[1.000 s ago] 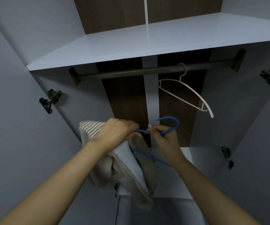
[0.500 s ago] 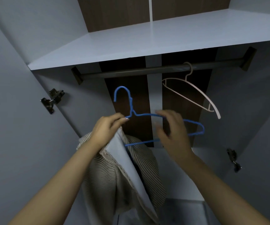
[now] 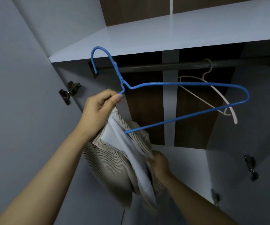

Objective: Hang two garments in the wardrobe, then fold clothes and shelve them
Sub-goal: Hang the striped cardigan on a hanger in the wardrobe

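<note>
My left hand [image 3: 98, 109] pinches a blue wire hanger [image 3: 187, 84] at its neck, together with the top of a beige striped garment [image 3: 113, 163] with a pale lining. The hanger's hook points up, in front of the left end of the dark wardrobe rail [image 3: 163, 66]. Its left arm is hidden inside the garment; its right arm sticks out bare. Lower down, my right hand [image 3: 160, 163] grips the garment's edge.
A white plastic hanger [image 3: 212, 93] hangs bare on the rail at the right. A white shelf [image 3: 163, 33] lies just above the rail. Open wardrobe doors with metal hinges [image 3: 68, 92] stand on both sides. A lower white shelf [image 3: 187, 161] sits beneath.
My left hand has raised the blue hanger up toward the rail. My right hand has let go of the hanger, dropped down and taken hold of the garment.
</note>
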